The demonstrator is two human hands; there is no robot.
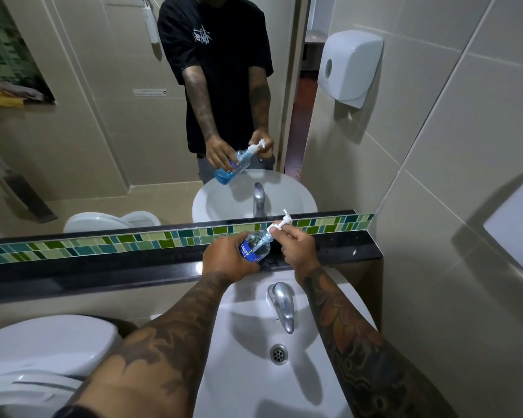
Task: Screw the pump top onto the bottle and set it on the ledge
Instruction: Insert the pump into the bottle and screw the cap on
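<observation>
A: Fingers first, quick. What have I got?

B: My right hand [296,245] has thumb and fingertips [274,228] pinched on the white collar of the pump top [280,223], right at the bottle's neck. My left hand [225,257] is wrapped tight round the lower body of the bottle [256,245], fingers closed on it, blue label partly covered.

A: Where's the bottle sitting?

B: Not sitting. I'm holding it tilted in the air, neck pointing up and right, over the black ledge [103,263] and just behind the sink [254,372] and tap [281,303]. The mirror [103,131] shows the same grip and blue liquid pooled at the low end.

A: Pump on or off?

B: On the neck, seated in line with it. Can't tell how far the thread is run down; collar's hidden under my fingers.

A: Progress call?

B: I'd judge mid-screwing. Pump is mated, tightening likely unfinished. Left to do: finish the turns, stand the bottle upright, set it on the ledge, let go.

A: Risk?

B: Cross-threading at this tilt, maybe a drip.
</observation>
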